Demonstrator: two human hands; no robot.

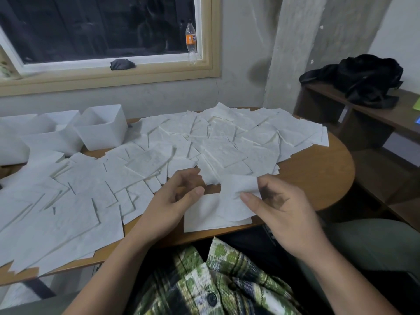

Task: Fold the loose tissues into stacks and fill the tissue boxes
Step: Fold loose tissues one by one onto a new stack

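Several loose white tissues (204,142) cover most of the wooden table (318,176). My right hand (279,205) pinches one tissue (236,189) between thumb and fingers, lifted just above a flat tissue (204,214) at the table's front edge. My left hand (177,198) hovers beside it with fingers loosely curled, holding nothing. White tissue boxes (102,128) stand open at the back left of the table.
A window with a sill runs along the back wall, with a soda bottle (191,42) and a dark cloth (122,64) on it. A black bag (361,78) lies on a wooden shelf at the right. My plaid shirt fills the foreground.
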